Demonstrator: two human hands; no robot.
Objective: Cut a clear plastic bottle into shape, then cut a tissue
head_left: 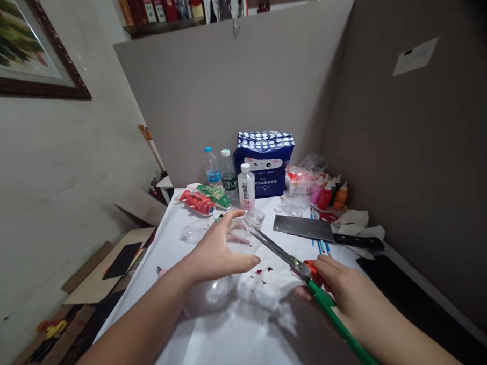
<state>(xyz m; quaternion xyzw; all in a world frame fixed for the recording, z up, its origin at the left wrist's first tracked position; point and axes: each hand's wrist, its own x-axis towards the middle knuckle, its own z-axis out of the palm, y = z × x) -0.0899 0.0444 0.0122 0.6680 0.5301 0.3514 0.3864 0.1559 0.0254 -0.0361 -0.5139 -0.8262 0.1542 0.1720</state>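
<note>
One pair of long scissors (pixel 279 248) is over the middle of the white-covered bench (pixel 215 353), in the right hand (pixel 339 283). This hand is closed around the orange grip, while the green handle passes along the palm side toward the wrist. The blades look metal and stiff, probably with some weight toward the front, so the handles seem the proper place to hold; the tips are sharp and should not be touched. The blades appear nearly together, but I cannot tell exactly.

The left hand (pixel 222 251) is wide open, thumb well apart from the curved fingers, near the scissor tips. I see nothing firmly gripped in it, although clear plastic is difficult to distinguish there. Below it lies a clear plastic piece (pixel 214 291), which should be light, thin and slippery, easily dented; a cut edge, if it has one, may scratch, so a smooth side is safer to take.

Near the tips is a clear round piece (pixel 255 217), and small dark red scraps (pixel 267 269) lie closer. Farther right, a cleaver (pixel 302 226) lies across blue sticks (pixel 327 247), a danger for the right arm reaching forward. Behind, a white-capped bottle (pixel 246 188) stands before a blue bag (pixel 265 151) and limits the far side.
</note>
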